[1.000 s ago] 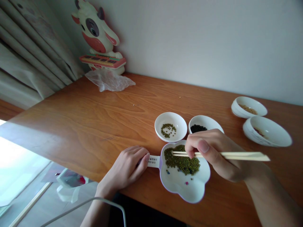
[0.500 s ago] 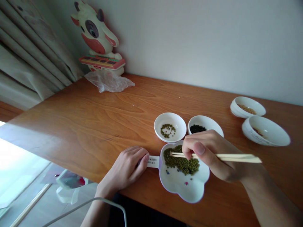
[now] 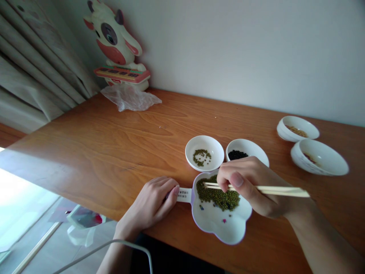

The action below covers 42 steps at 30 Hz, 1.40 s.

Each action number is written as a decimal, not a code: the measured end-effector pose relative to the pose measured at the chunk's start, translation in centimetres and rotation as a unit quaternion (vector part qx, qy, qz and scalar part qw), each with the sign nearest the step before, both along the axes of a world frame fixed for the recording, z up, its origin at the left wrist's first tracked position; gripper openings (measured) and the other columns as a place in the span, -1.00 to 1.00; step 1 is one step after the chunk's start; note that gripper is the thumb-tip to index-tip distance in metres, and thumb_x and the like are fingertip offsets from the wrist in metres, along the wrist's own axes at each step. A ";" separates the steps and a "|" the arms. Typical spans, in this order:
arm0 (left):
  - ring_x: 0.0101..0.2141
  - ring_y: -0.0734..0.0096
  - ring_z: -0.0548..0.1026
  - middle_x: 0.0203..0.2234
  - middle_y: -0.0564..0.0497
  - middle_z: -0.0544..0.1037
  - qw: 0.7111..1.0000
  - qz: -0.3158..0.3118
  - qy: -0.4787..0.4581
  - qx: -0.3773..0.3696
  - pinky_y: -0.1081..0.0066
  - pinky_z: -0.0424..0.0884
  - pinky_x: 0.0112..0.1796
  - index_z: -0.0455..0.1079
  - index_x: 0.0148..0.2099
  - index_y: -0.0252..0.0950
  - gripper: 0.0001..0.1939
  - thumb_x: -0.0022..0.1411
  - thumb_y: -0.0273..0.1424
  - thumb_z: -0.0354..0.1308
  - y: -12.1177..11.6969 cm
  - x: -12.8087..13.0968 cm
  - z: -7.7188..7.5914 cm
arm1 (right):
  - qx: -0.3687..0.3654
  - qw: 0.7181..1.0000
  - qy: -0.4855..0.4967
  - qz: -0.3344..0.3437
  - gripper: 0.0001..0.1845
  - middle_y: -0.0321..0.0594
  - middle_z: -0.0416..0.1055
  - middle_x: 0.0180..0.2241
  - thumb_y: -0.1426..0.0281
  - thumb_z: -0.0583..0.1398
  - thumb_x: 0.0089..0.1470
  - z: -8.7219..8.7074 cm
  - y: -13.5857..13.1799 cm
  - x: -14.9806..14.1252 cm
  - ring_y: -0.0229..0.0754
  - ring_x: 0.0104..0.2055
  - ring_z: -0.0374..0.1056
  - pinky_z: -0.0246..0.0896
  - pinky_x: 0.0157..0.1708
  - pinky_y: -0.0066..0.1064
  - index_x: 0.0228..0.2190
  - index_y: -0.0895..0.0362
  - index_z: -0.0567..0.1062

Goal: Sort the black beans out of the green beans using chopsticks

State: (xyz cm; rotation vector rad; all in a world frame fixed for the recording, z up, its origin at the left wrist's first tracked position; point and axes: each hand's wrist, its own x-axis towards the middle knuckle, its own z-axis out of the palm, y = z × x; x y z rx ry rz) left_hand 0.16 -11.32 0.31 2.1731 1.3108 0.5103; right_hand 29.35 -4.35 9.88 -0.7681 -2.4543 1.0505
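My left hand (image 3: 156, 197) is closed round the handle of a white, flower-shaped dish (image 3: 219, 231) with a lilac rim. A heap of mung beans (image 3: 221, 198) lies in its upper part. In my right hand (image 3: 251, 186) is a pair of chopsticks (image 3: 281, 191), their tips among the beans on the heap's left side. Whether the tips pinch a bean is too small to tell. Just beyond the dish stand a white bowl (image 3: 218, 146) with a few mung beans and another white bowl (image 3: 253, 146) with black beans, partly hidden by my right hand.
Two more white bowls stand at the right: the farther bowl (image 3: 281, 133) holds yellowish bits, the nearer bowl (image 3: 330, 158) reddish ones. A cow-shaped toy keyboard (image 3: 122, 74) and a clear plastic bag (image 3: 132, 99) are at the back left. A cable (image 3: 128, 243) crosses in front of my left forearm.
My right hand has shifted slightly left with the chopsticks, whose tips moved a little left within the mung beans. My left hand stays on the dish's handle.
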 end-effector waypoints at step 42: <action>-0.37 0.36 0.38 -0.39 0.05 0.46 1.000 0.011 -0.001 -0.001 0.34 0.25 -0.25 0.25 -0.29 -0.22 -0.69 0.58 -0.33 -0.10 -0.1 0.1 0.2 | 0.019 0.999 0.035 0.033 -0.30 -0.33 0.28 -0.53 0.00 -0.22 0.50 -0.1 0.1 -0.4 -0.30 -0.49 0.15 -0.06 -0.39 -0.31 -0.43 0.14 0.40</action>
